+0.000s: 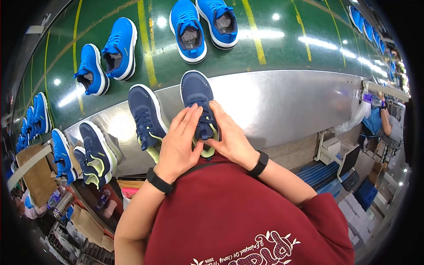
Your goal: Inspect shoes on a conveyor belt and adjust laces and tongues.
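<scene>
Both my hands are on a navy sneaker with a white sole and lime lining, its toe pointing away from me. My left hand grips its left side, fingertips over the laces and thumb near the tongue. Against the right side presses my right hand, its thumb at the collar by the tongue. The sneaker's heel is partly hidden by my hands. Just left lies a matching navy sneaker on the metal ledge, nearest to my left hand and apart from it.
Beyond the ledge runs a green belt with yellow lines, carrying pairs of blue sneakers. More navy sneakers and a blue sneaker rest at the ledge's left end. Far right, a person sits beside the line.
</scene>
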A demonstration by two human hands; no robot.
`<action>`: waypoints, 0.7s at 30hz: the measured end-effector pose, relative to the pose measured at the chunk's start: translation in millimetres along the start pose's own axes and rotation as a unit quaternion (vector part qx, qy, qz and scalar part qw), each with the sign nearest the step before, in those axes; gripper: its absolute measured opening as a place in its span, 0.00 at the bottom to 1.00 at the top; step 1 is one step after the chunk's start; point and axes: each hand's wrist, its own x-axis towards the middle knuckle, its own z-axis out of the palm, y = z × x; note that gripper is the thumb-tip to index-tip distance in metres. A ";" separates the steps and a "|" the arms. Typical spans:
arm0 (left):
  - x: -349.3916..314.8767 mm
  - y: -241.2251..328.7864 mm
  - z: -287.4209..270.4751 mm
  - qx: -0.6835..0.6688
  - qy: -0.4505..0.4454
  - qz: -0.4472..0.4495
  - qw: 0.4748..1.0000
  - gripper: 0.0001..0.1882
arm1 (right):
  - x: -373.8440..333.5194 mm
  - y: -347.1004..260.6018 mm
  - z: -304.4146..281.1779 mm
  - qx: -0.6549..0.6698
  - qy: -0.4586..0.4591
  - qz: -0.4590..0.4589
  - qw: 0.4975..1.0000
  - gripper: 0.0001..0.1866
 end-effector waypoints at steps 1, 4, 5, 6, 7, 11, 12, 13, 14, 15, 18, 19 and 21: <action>-1.2 1.0 -1.1 0.002 0.000 0.004 1.000 0.38 | 0.1 -4.4 0.2 0.073 -0.013 0.069 0.995 0.49; -9.0 -2.1 -5.7 -0.160 0.052 -0.088 0.982 0.26 | -4.3 6.5 19.3 -0.007 0.020 0.041 0.999 0.49; -5.5 -7.5 -3.5 -0.155 0.075 -0.100 0.980 0.25 | -2.1 10.8 21.9 -0.027 0.034 0.023 0.999 0.47; -0.4 -11.4 -3.1 -0.147 0.098 -0.114 0.978 0.25 | 0.4 11.0 23.6 -0.025 0.038 0.022 0.999 0.47; 4.9 -7.5 -0.8 -0.118 0.121 -0.092 0.981 0.22 | 1.9 12.0 25.6 -0.013 0.039 0.040 0.998 0.47; 10.1 -5.6 7.3 0.029 0.085 -0.002 0.996 0.15 | 2.2 17.5 31.7 -0.020 0.053 0.037 0.998 0.46; 12.3 -4.6 5.9 0.030 0.082 -0.001 0.996 0.15 | 1.8 18.0 32.3 -0.021 0.058 0.039 0.997 0.46; 15.6 -3.4 1.9 0.040 0.055 -0.024 0.997 0.15 | 1.5 18.5 32.8 -0.019 0.060 0.041 0.997 0.46; 19.5 -2.6 -2.2 0.049 0.029 -0.047 0.997 0.14 | 1.4 18.9 33.6 -0.019 0.071 0.030 0.997 0.45; 25.8 -2.6 -5.3 0.029 0.033 -0.067 0.997 0.12 | 1.4 19.4 33.4 -0.019 0.081 0.017 0.996 0.44; 36.3 -2.7 -16.8 0.074 -0.057 -0.088 0.992 0.12 | -0.3 23.5 39.6 -0.036 0.075 0.013 0.996 0.40; 36.4 -3.9 -17.4 0.081 -0.067 -0.082 0.991 0.11 | -0.2 22.5 38.6 -0.032 0.079 0.015 0.996 0.40; 35.2 -5.6 -19.4 0.061 -0.081 -0.107 0.989 0.11 | -0.9 20.2 33.9 -0.012 0.031 0.048 0.998 0.36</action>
